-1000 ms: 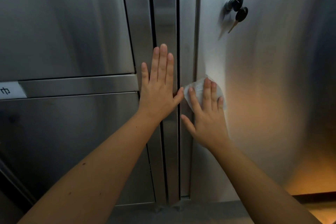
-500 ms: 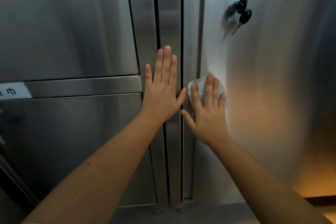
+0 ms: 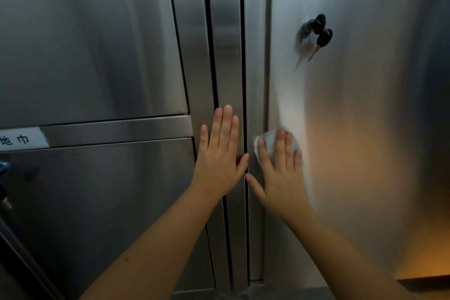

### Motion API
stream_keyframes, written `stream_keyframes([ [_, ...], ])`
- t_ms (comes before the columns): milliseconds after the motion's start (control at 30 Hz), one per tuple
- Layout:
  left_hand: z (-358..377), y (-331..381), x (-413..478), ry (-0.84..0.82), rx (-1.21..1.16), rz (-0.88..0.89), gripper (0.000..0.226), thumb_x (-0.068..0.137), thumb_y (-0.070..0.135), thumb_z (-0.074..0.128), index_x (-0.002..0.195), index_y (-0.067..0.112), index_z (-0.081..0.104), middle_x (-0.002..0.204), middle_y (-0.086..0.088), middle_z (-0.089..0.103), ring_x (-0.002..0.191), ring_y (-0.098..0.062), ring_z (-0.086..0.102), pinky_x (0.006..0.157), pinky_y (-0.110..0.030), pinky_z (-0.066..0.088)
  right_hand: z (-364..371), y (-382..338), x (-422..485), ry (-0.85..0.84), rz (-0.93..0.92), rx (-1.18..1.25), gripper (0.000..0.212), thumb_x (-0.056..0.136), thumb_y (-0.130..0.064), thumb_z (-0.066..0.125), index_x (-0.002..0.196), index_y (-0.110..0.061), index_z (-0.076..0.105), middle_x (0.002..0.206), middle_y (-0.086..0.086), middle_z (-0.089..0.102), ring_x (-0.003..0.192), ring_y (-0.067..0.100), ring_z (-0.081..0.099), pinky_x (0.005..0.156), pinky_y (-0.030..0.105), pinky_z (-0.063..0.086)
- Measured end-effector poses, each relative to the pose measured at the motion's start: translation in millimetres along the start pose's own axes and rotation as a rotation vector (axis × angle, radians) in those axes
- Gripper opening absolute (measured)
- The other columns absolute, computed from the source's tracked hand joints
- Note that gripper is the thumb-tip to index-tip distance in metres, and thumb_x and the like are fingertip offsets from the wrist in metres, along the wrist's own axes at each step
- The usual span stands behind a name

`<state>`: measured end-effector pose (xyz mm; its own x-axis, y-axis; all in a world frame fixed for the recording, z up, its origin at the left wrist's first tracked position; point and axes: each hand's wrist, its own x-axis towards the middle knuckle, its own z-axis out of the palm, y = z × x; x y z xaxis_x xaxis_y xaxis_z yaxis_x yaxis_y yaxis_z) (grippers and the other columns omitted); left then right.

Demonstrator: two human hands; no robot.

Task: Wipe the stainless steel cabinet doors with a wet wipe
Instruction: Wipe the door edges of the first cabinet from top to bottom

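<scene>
- The right hand [image 3: 280, 178] is pressing the wet wipe [image 3: 269, 139] flat against the right door [image 3: 377, 153]. Its fingers are straight and spread, and the wipe is bunching white under the fingertips.
- The wipe is sitting at that door's left edge, just beside the vertical gap. Most of the door's surface is lying to the right and above, so the next stroke is probably heading rightward or upward along the tall panel.
- The left hand [image 3: 219, 153] is lying open and flat on the centre strip [image 3: 227, 56], holding nothing, with its thumb near the right thumb.
- The keys [image 3: 321, 34] are hanging from a lock higher up, standing in the way of an upward stroke.
- The lower left door [image 3: 97, 202] and a label [image 3: 22, 140] are lying well to the left, nearer the left hand.
</scene>
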<state>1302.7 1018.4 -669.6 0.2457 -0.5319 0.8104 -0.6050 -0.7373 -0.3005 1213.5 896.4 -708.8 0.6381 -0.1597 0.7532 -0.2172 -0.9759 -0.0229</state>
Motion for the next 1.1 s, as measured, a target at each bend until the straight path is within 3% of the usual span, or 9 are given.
stream_keyframes([
  [133,2.7,1.3,1.7,0.073,-0.03,-0.007,0.078,0.087,0.044,0.037,0.143,-0.002,0.006,0.149,-0.018,0.006,0.141,-0.029,0.006,0.111,-0.049,0.011,0.7,1.0,5.5,0.004,-0.023,-0.03,0.078,0.086,-0.057,0.033,0.146,-0.008,0.022,0.149,0.027,0.004,0.138,0.045,0.005,0.109,0.056,0.01],
  [400,14.4,8.9,-12.6,0.099,-0.032,-0.03,0.073,0.089,0.042,0.04,0.142,-0.002,0.016,0.149,-0.018,0.022,0.138,-0.026,0.011,0.109,-0.053,0.015,37.5,7.8,-43.1,-0.021,-0.083,-0.093,0.079,0.084,-0.057,0.036,0.142,-0.005,0.031,0.147,0.028,0.012,0.136,0.044,0.014,0.104,0.059,0.014],
  [467,19.5,13.2,-21.5,0.101,-0.049,-0.045,0.073,0.089,0.041,0.039,0.143,-0.001,0.013,0.149,-0.017,0.016,0.14,-0.028,0.008,0.11,-0.053,0.014,44.3,8.7,-46.3,-0.011,-0.08,-0.101,0.079,0.084,-0.057,0.036,0.143,-0.005,0.031,0.148,0.028,0.011,0.138,0.041,0.01,0.105,0.058,0.012],
  [600,29.9,20.6,-42.0,0.035,-0.027,-0.06,0.083,0.093,0.044,0.033,0.144,0.005,-0.019,0.15,-0.014,-0.009,0.14,-0.023,-0.017,0.113,-0.049,0.005,56.2,10.9,-54.9,-0.006,-0.077,-0.102,0.079,0.084,-0.057,0.036,0.144,-0.005,0.029,0.148,0.026,0.008,0.14,0.037,0.001,0.107,0.058,0.008],
  [733,39.6,25.7,-58.1,-0.022,0.008,-0.073,0.083,0.095,0.047,0.029,0.141,0.007,-0.028,0.145,-0.008,-0.04,0.137,-0.02,-0.028,0.113,-0.047,-0.005,67.9,12.3,-69.9,0.003,-0.083,-0.113,0.079,0.085,-0.057,0.035,0.144,-0.007,0.024,0.149,0.024,0.009,0.141,0.033,-0.013,0.111,0.054,0.009],
  [967,56.8,36.8,-90.2,-0.022,-0.011,-0.076,0.084,0.095,0.048,0.033,0.143,0.007,-0.023,0.147,-0.008,-0.036,0.14,-0.02,-0.023,0.113,-0.047,-0.001,83.0,6.7,-80.6,0.048,-0.073,-0.094,0.075,0.086,-0.051,0.037,0.142,-0.002,0.031,0.149,0.024,0.007,0.141,0.034,-0.01,0.113,0.053,0.006],
  [1100,68.2,44.3,-109.8,-0.002,-0.043,-0.071,0.085,0.095,0.047,0.036,0.144,0.007,-0.02,0.15,-0.007,-0.032,0.141,-0.02,-0.019,0.113,-0.049,0.002,93.8,6.7,-95.1,0.01,-0.066,-0.083,0.074,0.088,-0.051,0.034,0.143,-0.002,0.028,0.152,0.018,-0.018,0.141,0.03,-0.019,0.113,0.048,-0.002],
])
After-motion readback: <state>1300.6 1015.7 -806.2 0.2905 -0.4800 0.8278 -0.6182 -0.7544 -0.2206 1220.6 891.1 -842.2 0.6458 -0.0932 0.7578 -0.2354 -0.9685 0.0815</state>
